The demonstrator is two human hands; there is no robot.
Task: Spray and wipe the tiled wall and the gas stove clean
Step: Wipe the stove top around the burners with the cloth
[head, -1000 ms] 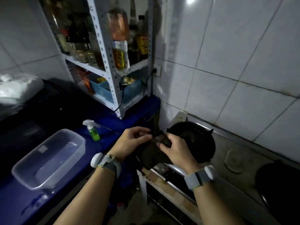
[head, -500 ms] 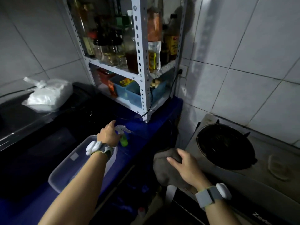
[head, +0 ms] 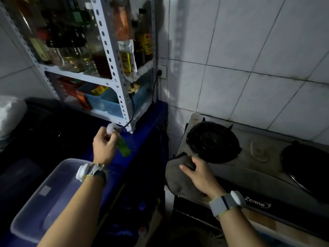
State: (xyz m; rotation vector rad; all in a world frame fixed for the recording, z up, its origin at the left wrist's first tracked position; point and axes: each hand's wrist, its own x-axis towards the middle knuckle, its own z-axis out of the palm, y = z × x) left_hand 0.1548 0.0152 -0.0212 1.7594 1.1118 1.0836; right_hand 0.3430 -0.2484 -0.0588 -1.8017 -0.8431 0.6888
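Over the counter, left hand (head: 104,146) grips spray bottle (head: 122,147); right hand (head: 201,172) clutches cloth (head: 175,177).

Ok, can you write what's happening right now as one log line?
left hand: grips green spray bottle, tilted | right hand: holds grey cloth on gas stove front-left corner

White perforated metal rack (head: 114,56) stands on blue counter (head: 151,122), back in the corner. Upper shelf packed with bottles (head: 99,63) and jars, mostly dark or amber liquid; labels unreadable. Shelf below: blue bins (head: 106,104) side by side, packets inside. Black cable (head: 132,111) loops down past the rack's front post. Wall socket (head: 162,72) just right of rack, plug in it. Clear plastic tub (head: 35,211) at counter's near end. White plastic bag (head: 8,114) far left on a dark surface. Black pan (head: 306,163) at right edge.
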